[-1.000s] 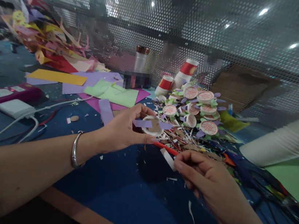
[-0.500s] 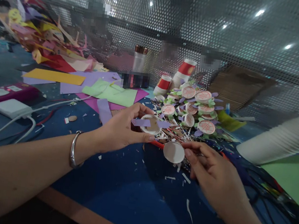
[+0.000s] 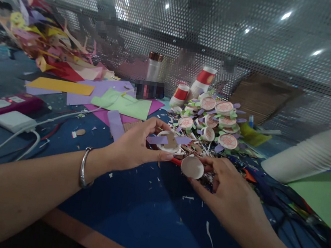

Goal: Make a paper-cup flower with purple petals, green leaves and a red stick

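Your left grip (image 3: 133,146) was clasped about a white-rimmed disc (image 3: 171,142), fingers around the far side and thumb along the near edge. The hold appeared chosen to leave the brown middle and the purple strips (image 3: 157,139) uncovered; these projected from either side of the rim. Your right grip (image 3: 227,185) pinched a plain white round piece (image 3: 192,168) by its edge, thumb low and fingers to the right, which in my judgement spared its pale face from being covered.

As to position, the disc sat between the thumb and fingers of your left grip. The round piece lay at the fingertips of your right grip, on their left, near the disc but apart from it. A red strip (image 3: 175,161) showed between the two; whether it touched either could not be determined.

Beyond your hands, a pile of red-printed discs (image 3: 211,122) with green and purple tabs rested amid paper scraps (image 3: 203,147) on the blue surface (image 3: 139,226), presumably gathered there to leave working room nearer you. A long stack of white cups (image 3: 317,152) lay tilted at your right
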Demonstrator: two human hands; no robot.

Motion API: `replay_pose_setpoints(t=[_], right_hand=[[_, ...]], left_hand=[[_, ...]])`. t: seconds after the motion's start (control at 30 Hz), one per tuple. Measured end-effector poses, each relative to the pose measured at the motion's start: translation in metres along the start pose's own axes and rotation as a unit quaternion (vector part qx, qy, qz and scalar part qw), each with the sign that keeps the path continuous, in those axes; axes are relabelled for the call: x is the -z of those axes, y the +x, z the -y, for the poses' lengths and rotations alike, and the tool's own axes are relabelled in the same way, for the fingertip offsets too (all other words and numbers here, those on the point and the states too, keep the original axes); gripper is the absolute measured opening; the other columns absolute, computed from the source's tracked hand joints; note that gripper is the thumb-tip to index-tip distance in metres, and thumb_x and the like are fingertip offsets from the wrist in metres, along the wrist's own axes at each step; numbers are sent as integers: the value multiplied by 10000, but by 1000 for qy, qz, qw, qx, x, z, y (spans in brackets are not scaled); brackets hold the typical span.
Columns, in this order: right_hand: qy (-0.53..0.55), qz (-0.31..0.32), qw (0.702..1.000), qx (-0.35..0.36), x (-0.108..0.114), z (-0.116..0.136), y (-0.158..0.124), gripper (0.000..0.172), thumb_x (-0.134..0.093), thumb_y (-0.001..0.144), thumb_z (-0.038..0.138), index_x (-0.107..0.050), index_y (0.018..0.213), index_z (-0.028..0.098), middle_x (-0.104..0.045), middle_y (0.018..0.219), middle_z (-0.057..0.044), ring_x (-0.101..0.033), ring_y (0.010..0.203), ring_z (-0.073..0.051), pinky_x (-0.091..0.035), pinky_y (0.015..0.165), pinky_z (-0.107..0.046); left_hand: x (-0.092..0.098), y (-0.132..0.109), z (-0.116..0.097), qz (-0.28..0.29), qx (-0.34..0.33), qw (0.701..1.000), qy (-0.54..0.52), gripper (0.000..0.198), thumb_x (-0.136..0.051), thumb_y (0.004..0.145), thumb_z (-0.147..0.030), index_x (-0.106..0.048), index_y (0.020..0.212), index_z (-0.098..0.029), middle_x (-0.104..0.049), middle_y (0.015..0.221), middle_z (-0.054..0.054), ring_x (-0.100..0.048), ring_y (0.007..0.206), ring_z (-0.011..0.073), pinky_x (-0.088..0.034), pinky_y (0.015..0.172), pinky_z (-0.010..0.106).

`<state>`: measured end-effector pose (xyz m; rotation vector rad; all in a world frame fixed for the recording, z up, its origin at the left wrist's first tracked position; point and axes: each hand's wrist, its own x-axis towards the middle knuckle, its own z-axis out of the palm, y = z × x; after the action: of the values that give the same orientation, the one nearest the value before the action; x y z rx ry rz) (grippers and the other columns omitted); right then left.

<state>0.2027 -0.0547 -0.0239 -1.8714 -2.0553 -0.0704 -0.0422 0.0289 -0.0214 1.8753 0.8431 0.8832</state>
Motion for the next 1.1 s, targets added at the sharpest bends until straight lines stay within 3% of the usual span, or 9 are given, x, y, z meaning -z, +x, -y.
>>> replay_pose_setpoints(t=[0.13, 0.33, 0.57, 0.73, 0.87, 1.1], right_hand=[[-27, -6, 1000, 13, 3, -4, -1, 391, -573, 899, 556, -647, 1125, 247, -653, 952, -75, -677, 777, -263, -497, 598, -358], [-27, 16, 999, 15, -4, 3, -1, 423, -625, 874, 531, -643, 1172, 231, -665, 1059, -89, -688, 877, -284, -527, 691, -396], [-30, 37, 999, 11, -6, 4, 6, 411, -593, 892, 543, -647, 1158, 236, -664, 1080, -90, -686, 888, -287, -520, 672, -390], [0, 6, 1000, 26, 8, 5, 3, 459, -623, 867, 566, -644, 1188, 238, -650, 1025, -71, -654, 780, -234, -531, 691, -382], [16, -33, 998, 58, 28, 8, 1, 436, -646, 861, 541, -646, 1180, 244, -655, 913, -56, -601, 635, -189, -496, 568, -318], [39, -56, 993, 94, 50, 15, 11, 470, -679, 823, 572, -648, 1161, 247, -695, 987, -58, -613, 633, -188, -503, 537, -313]], left_hand=[[0, 0, 2, -4, -13, 1000, 15, 517, -802, 780, -391, -527, 1168, -190, -631, 1220, 100, -636, 992, 216, -500, 775, 328], [-1, 1, 5, -12, -28, 999, 31, 515, -810, 770, -396, -543, 1158, -186, -627, 1213, 89, -621, 989, 214, -480, 757, 322], [0, 1, 6, -11, -45, 998, 33, 520, -814, 765, -389, -551, 1165, -187, -629, 1185, 70, -599, 1008, 205, -470, 754, 310], [0, 1, 4, -6, -38, 999, 26, 506, -816, 761, -373, -560, 1159, -191, -640, 1180, 67, -609, 993, 204, -484, 773, 323], [-1, 0, 4, 7, -28, 1000, 11, 536, -807, 766, -401, -553, 1192, -198, -644, 1185, 64, -627, 951, 193, -502, 748, 316], [-5, -2, 3, 65, -23, 996, -53, 562, -821, 739, -297, -540, 1214, -196, -654, 1173, 67, -647, 984, 201, -532, 776, 315]])
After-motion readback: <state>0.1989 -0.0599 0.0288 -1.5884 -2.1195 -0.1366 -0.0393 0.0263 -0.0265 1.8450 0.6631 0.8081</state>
